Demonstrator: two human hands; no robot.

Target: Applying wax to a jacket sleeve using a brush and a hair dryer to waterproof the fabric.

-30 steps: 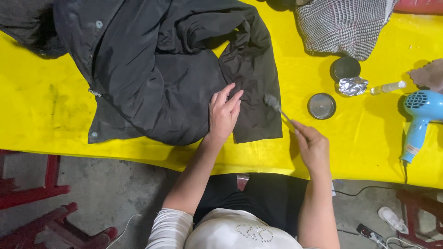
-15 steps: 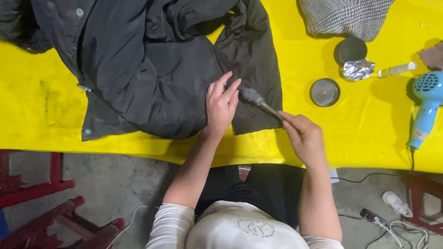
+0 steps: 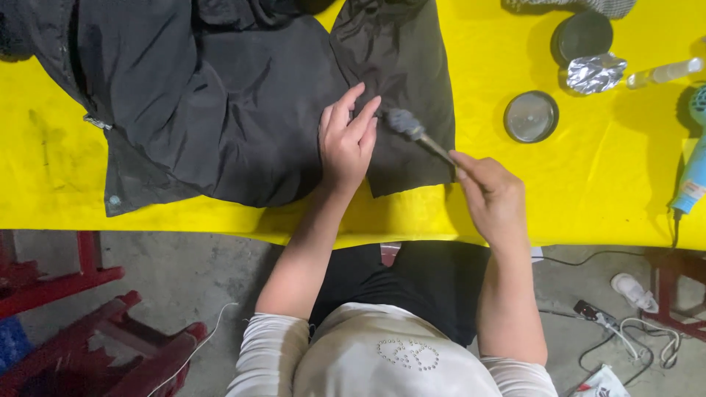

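Note:
A black jacket lies spread on the yellow table. My left hand rests flat on the jacket's lower sleeve area, fingers apart, pressing the cloth down. A small brush with a thin handle is gripped by my right hand, and its dark bristle head touches the cloth just right of my left fingertips.
A round metal tin and its dark lid sit right of the jacket, with crumpled foil and a small clear bottle. A blue hair dryer lies at the right edge. Red stools stand below left; cables lie on the floor.
My right hand has carried the brush leftwards onto the jacket beside my left fingers. The view has shifted closer to the table.

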